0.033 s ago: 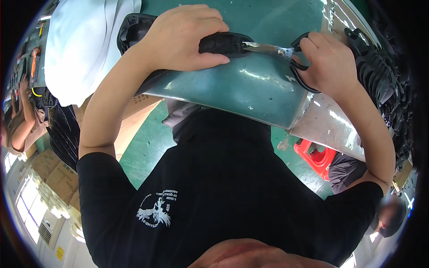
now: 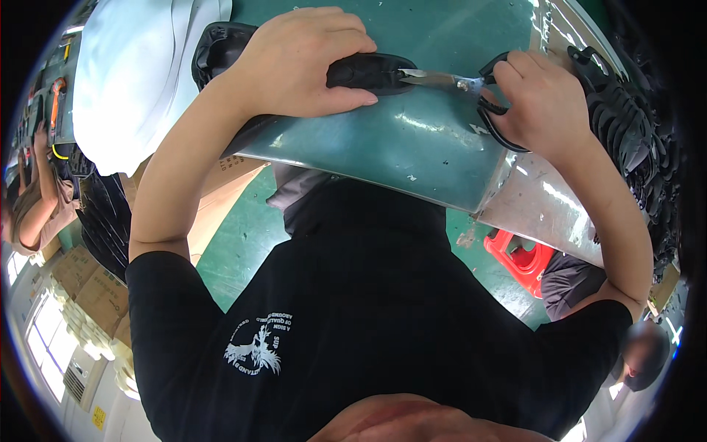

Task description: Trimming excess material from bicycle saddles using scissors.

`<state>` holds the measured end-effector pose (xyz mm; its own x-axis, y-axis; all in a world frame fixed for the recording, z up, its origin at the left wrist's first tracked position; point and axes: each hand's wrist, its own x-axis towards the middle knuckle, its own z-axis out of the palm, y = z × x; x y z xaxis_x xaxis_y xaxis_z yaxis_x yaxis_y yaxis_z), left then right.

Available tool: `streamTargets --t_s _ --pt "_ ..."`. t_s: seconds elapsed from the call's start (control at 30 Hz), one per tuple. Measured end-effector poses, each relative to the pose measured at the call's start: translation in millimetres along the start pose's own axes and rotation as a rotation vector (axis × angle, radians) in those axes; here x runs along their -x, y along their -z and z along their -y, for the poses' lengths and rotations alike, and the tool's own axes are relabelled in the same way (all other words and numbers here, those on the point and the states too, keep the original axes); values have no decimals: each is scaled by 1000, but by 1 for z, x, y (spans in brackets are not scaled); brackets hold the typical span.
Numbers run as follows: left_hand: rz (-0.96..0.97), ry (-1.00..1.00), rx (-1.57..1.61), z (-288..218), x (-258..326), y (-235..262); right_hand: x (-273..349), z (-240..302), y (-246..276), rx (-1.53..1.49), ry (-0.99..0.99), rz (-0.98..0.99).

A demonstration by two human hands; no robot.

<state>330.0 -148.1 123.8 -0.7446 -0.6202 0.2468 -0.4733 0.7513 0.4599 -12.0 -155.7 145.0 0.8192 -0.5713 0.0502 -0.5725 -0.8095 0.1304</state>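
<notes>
My left hand [image 2: 302, 62] is closed over the middle of a long, black, shoe-shaped piece [image 2: 361, 74], pressing it on the green tabletop. The piece has a hollow, rimmed end to the left of my hand and a narrow rounded end to the right. My fingers and thumb lie along its two sides; my palm hides its middle. In my right hand [image 2: 543, 103] are scissors [image 2: 442, 79] with black handles, my fingers through the loops. Their blades point left, slightly parted, with the tips at the narrow end of the black piece.
White sheets [image 2: 136, 81] are piled on the left. Many black curved pieces [image 2: 626, 125] are stacked along the right. A cardboard box [image 2: 232, 173] sits below the table's near edge. A red stool [image 2: 521, 261] and a seated person are at the lower right; another person works far left.
</notes>
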Motion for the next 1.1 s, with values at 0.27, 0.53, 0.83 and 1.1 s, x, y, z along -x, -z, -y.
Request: streamTargets --t_s 0.27,0.53,0.83,1.1 --pt "-52 -25 -98 12 10 -15 -11 -2 17 3 68 84" --pt "-113 -34 -111 11 8 -16 -16 0 32 253 200 -47" --pt "-78 -78 -11 9 7 -5 -8 8 12 66 15 -71" --pt "-84 -74 5 11 11 -6 -10 1 11 39 74 12"
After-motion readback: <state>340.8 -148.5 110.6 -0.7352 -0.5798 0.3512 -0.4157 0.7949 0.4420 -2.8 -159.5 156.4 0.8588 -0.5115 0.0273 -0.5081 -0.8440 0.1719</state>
